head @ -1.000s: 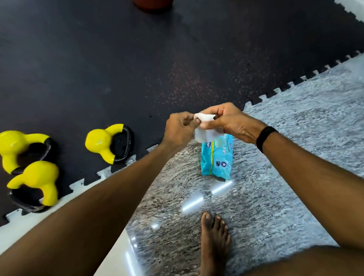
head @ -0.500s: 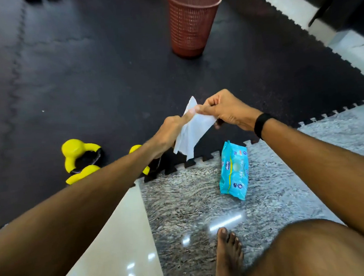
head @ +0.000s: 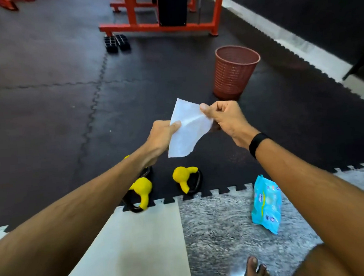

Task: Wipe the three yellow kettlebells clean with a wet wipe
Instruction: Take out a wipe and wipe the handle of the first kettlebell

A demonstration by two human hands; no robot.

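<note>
A white wet wipe (head: 188,131) hangs spread out in the air between my hands. My left hand (head: 162,135) pinches its left edge and my right hand (head: 225,117) pinches its upper right edge. Below them, on the black mat, lie two yellow kettlebells with black handles, one (head: 141,189) partly under my left forearm and one (head: 182,177) to its right. Of a third kettlebell (head: 127,157) only a yellow sliver shows behind my left forearm. A blue wet wipe pack (head: 266,203) lies on the grey marble floor, under my right forearm.
A reddish mesh waste basket (head: 233,74) stands on the black rubber mat (head: 46,115) beyond my right hand. An orange gym machine frame (head: 158,28) is at the back. My bare feet (head: 256,270) rest on the tiled floor at the bottom.
The wipe came out of the pack and has been unfolded into a wide sheet. My view tilted upward, so the kettlebells and pack slid down in frame and the basket and machine appeared.
</note>
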